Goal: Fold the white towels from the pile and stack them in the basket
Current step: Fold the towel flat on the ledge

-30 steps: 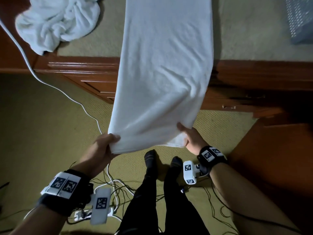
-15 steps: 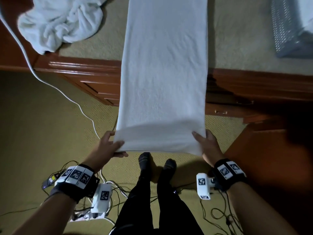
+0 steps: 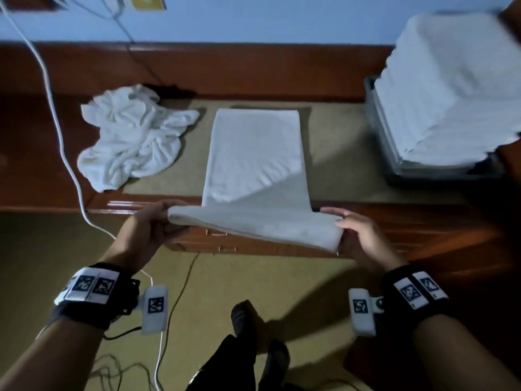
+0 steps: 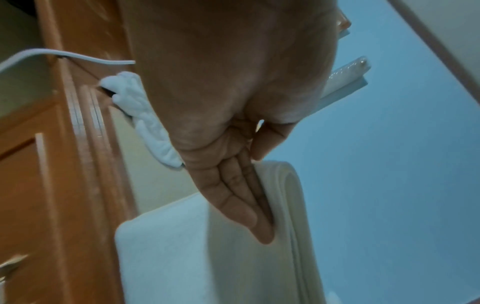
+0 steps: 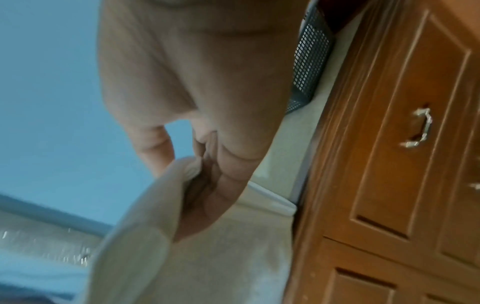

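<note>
A long white towel lies lengthwise on the beige countertop, folded into a narrow strip. Its near end is raised at the counter's front edge. My left hand pinches the near left corner, thumb on top, and its fingers lie under the towel's doubled edge. My right hand pinches the near right corner between thumb and fingers. A crumpled white towel pile sits at the back left. The grey mesh basket at the right holds a tall stack of folded towels.
A white cable runs from the wall over the counter's left part down to the floor. Drawers with metal handles face me below the counter edge. My feet and loose cables are on the carpet.
Both hands lifted the towel's hanging end from below the counter up to its front edge. The head view tilted up, so the wall and the whole basket now show.
</note>
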`<state>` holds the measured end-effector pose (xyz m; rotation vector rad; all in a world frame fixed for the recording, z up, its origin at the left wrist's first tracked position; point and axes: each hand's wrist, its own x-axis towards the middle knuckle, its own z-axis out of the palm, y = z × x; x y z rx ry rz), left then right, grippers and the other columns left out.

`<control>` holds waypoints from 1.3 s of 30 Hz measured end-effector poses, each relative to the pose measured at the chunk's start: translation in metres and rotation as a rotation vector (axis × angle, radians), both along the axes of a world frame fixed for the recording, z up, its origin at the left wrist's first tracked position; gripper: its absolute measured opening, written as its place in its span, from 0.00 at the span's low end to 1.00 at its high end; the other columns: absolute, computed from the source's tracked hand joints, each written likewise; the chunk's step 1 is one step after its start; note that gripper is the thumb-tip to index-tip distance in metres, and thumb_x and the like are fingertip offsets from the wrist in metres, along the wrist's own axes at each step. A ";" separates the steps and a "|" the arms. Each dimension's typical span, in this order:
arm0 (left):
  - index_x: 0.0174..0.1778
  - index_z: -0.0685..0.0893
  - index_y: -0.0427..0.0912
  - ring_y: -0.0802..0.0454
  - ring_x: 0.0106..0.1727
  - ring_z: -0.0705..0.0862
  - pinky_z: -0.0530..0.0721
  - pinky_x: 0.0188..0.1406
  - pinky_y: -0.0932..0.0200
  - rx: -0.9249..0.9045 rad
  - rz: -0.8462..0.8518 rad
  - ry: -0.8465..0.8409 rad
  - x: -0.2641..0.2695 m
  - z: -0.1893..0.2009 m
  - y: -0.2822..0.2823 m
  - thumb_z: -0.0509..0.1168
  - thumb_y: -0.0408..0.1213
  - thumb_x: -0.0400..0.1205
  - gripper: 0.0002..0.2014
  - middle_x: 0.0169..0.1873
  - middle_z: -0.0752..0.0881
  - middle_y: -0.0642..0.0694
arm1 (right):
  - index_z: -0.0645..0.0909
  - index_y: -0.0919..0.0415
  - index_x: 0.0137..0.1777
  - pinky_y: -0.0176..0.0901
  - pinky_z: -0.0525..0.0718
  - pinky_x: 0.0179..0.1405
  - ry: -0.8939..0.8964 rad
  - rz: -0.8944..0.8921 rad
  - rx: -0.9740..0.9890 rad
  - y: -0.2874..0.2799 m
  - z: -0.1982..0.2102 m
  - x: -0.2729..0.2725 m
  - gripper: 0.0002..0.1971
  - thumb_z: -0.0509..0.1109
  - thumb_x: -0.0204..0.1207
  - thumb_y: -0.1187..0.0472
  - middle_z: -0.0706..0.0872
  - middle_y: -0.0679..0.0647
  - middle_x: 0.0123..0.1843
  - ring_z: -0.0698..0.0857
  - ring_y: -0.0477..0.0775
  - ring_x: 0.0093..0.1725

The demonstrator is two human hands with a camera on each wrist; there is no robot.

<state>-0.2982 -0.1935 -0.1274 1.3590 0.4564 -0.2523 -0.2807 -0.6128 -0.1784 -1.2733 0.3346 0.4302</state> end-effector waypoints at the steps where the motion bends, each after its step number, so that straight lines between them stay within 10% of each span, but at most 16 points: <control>1: 0.59 0.86 0.32 0.44 0.51 0.94 0.91 0.57 0.52 0.029 -0.025 -0.029 0.015 0.004 0.002 0.54 0.25 0.87 0.15 0.49 0.92 0.37 | 0.85 0.67 0.66 0.46 0.90 0.42 -0.005 0.021 0.047 -0.001 0.007 0.013 0.20 0.56 0.81 0.73 0.92 0.64 0.57 0.90 0.60 0.52; 6: 0.57 0.89 0.35 0.44 0.46 0.94 0.88 0.50 0.52 0.420 -0.097 -0.122 0.103 -0.004 0.001 0.69 0.29 0.85 0.06 0.44 0.94 0.34 | 0.81 0.71 0.71 0.44 0.92 0.43 -0.098 0.090 -0.077 0.014 0.013 0.092 0.22 0.60 0.81 0.81 0.93 0.63 0.56 0.92 0.56 0.51; 11: 0.31 0.84 0.43 0.45 0.29 0.80 0.75 0.36 0.52 0.709 -0.102 -0.083 0.222 -0.046 0.007 0.71 0.53 0.85 0.21 0.25 0.83 0.43 | 0.82 0.76 0.63 0.45 0.93 0.39 -0.004 -0.063 -0.286 0.045 -0.016 0.194 0.20 0.71 0.87 0.56 0.94 0.64 0.43 0.95 0.57 0.40; 17: 0.43 0.89 0.39 0.38 0.44 0.86 0.79 0.38 0.52 0.910 -0.309 0.069 0.333 -0.129 0.021 0.69 0.53 0.86 0.19 0.41 0.90 0.38 | 0.77 0.76 0.65 0.43 0.88 0.24 0.192 -0.017 -0.554 0.072 -0.082 0.291 0.21 0.70 0.88 0.54 0.90 0.64 0.33 0.89 0.52 0.24; 22: 0.59 0.83 0.41 0.36 0.56 0.87 0.86 0.54 0.46 0.939 -0.318 0.221 0.354 -0.181 0.025 0.76 0.45 0.81 0.17 0.55 0.90 0.37 | 0.73 0.62 0.75 0.46 0.87 0.36 0.184 0.048 -0.885 0.071 -0.122 0.302 0.27 0.77 0.81 0.54 0.92 0.56 0.44 0.92 0.56 0.38; 29: 0.58 0.84 0.44 0.40 0.59 0.81 0.81 0.62 0.40 1.019 -0.469 -0.375 0.345 -0.172 -0.023 0.76 0.29 0.77 0.15 0.54 0.83 0.44 | 0.81 0.57 0.55 0.44 0.82 0.46 0.118 0.037 -1.063 0.080 -0.126 0.280 0.20 0.83 0.73 0.45 0.88 0.50 0.48 0.87 0.52 0.46; 35: 0.82 0.72 0.49 0.44 0.79 0.71 0.67 0.78 0.42 1.010 -0.953 -0.401 0.358 -0.180 -0.087 0.75 0.45 0.81 0.33 0.78 0.75 0.48 | 0.67 0.55 0.33 0.42 0.70 0.31 0.042 0.154 -1.025 0.094 -0.115 0.291 0.22 0.78 0.79 0.54 0.71 0.49 0.28 0.70 0.50 0.30; 39: 0.76 0.74 0.50 0.43 0.72 0.74 0.67 0.71 0.42 1.153 -1.037 -0.359 0.376 -0.185 -0.088 0.75 0.57 0.79 0.32 0.70 0.78 0.48 | 0.71 0.53 0.37 0.34 0.70 0.30 0.009 0.073 -1.019 0.076 -0.110 0.289 0.18 0.76 0.82 0.55 0.73 0.46 0.29 0.72 0.46 0.30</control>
